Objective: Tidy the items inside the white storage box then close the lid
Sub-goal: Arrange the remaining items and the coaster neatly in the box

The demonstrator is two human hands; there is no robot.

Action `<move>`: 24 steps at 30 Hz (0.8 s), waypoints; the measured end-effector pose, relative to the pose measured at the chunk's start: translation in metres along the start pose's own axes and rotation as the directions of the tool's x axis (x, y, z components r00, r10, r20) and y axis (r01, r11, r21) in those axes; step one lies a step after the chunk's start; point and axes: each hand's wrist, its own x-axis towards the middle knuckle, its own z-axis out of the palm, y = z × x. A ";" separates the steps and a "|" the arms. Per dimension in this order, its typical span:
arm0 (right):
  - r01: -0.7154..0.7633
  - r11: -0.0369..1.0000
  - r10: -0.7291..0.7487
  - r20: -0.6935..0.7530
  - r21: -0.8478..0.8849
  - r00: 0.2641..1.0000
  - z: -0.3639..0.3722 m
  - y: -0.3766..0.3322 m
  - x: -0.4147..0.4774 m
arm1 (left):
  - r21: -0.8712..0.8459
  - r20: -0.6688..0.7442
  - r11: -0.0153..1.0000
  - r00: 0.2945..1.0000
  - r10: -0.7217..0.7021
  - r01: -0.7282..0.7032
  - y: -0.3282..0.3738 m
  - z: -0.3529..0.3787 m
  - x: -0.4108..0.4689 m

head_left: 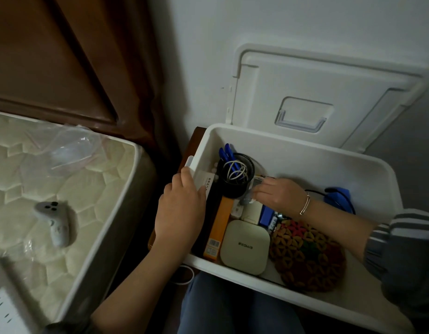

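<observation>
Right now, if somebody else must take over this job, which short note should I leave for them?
Left hand: grips the left rim of the white storage box.
Right hand: inside the box, fingers at a small white item beside the black mesh cup; grip unclear.
Done: orange box, white square device and woven mat sit at the near side.
Left: sort the small items in the middle, then close the lid, which stands open against the wall.
</observation>
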 end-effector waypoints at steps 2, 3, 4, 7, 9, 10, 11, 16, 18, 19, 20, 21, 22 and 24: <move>-0.025 1.000 0.025 -0.023 -0.003 0.999 -0.010 -0.009 -0.002 | -0.003 -0.002 1.000 1.000 0.003 -0.003 0.001 0.000 0.000; -0.059 0.998 0.059 -0.020 0.007 0.998 -0.014 -0.015 -0.004 | -0.005 -0.003 1.000 1.000 0.006 -0.006 0.001 0.000 0.000; -0.129 0.991 0.130 -0.002 0.043 0.992 -0.019 -0.022 -0.005 | -0.007 -0.004 1.000 1.000 0.008 -0.008 0.001 0.000 0.000; -0.584 0.753 0.530 0.245 0.303 0.812 -0.026 -0.042 -0.006 | -0.014 -0.004 1.000 1.000 0.006 -0.006 0.000 0.001 0.000; -0.813 0.433 0.621 0.524 0.389 0.582 -0.023 -0.050 -0.005 | -0.014 -0.005 1.000 1.000 -0.002 0.002 0.000 0.001 0.000; -0.865 0.327 0.599 0.624 0.381 0.501 -0.020 -0.054 -0.004 | -0.016 -0.004 1.000 1.000 -0.004 0.004 0.000 0.001 0.000; -0.888 0.276 0.571 0.681 0.367 0.459 -0.017 -0.058 -0.002 | -0.016 0.000 1.000 1.000 -0.003 0.003 0.000 0.001 0.000; -0.883 0.317 0.520 0.715 0.345 0.466 0.001 -0.077 0.010 | -0.011 0.006 1.000 1.000 -0.013 0.013 0.001 0.000 0.000; -0.860 0.373 0.536 0.677 0.347 0.505 0.001 -0.076 0.006 | -0.005 0.006 1.000 1.000 -0.015 0.015 0.001 0.000 0.000; -0.843 0.403 0.548 0.644 0.356 0.534 -0.002 -0.072 0.002 | -0.005 0.006 1.000 1.000 -0.014 0.014 0.001 0.000 0.001; -0.825 0.449 0.570 0.602 0.342 0.559 -0.007 -0.066 -0.004 | -0.006 0.007 1.000 1.000 -0.013 0.013 0.001 0.000 0.001; -0.811 0.504 0.601 0.554 0.296 0.576 -0.013 -0.059 -0.011 | -0.005 0.007 1.000 1.000 -0.012 0.012 0.001 0.001 0.001; -0.802 0.549 0.640 0.498 0.236 0.585 -0.019 -0.050 -0.018 | -0.003 0.007 1.000 1.000 -0.011 0.011 0.001 0.001 0.001; -0.806 0.580 0.720 0.385 0.122 0.577 -0.029 -0.031 -0.032 | -0.003 0.007 1.000 1.000 -0.012 0.012 0.001 0.002 0.001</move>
